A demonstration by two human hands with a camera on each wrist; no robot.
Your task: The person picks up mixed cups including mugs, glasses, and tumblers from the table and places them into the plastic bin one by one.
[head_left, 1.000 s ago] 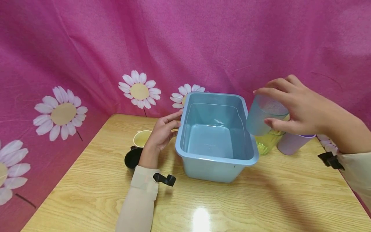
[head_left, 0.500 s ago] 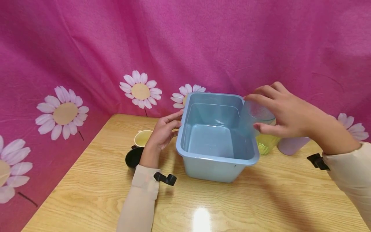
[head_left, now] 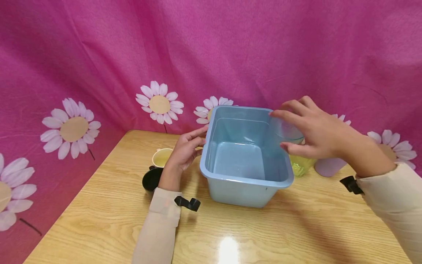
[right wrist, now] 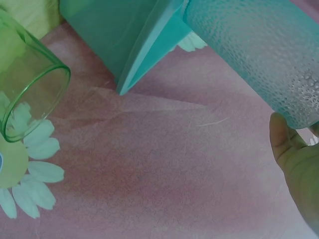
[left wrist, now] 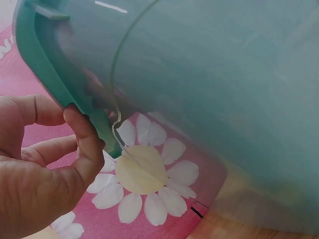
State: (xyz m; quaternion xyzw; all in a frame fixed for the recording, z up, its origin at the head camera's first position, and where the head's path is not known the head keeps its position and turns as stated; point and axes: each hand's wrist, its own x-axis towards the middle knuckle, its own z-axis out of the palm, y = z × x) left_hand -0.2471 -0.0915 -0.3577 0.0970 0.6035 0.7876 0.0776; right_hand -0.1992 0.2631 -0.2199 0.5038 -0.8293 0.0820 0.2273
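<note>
A light blue plastic basin [head_left: 239, 192] stands on the wooden table. My left hand [head_left: 184, 151] holds its left rim, and the left wrist view shows thumb and fingers on the rim's edge [left wrist: 75, 94]. With my right hand [head_left: 318, 128] I grip a see-through blue cup [head_left: 285, 129] at the basin's right rim. In the right wrist view, this cup [right wrist: 259, 55] lies tilted, bumpy-textured, its far end by the basin's rim [right wrist: 149, 45]. Thumb and fingertips hold its near end. A clear yellow-green cup [head_left: 300, 165] stands right of the basin, partly hidden.
A purple cup [head_left: 329, 167] stands farther right. Left of the basin, beside my left wrist, are a cream cup [head_left: 161, 157] and a black cup [head_left: 152, 179]. A pink flowered cloth [head_left: 211, 55] hangs behind the table [head_left: 230, 234].
My right hand has moved left with the blue cup, from beside the basin to over its right rim. The left hand and basin have stayed in place.
</note>
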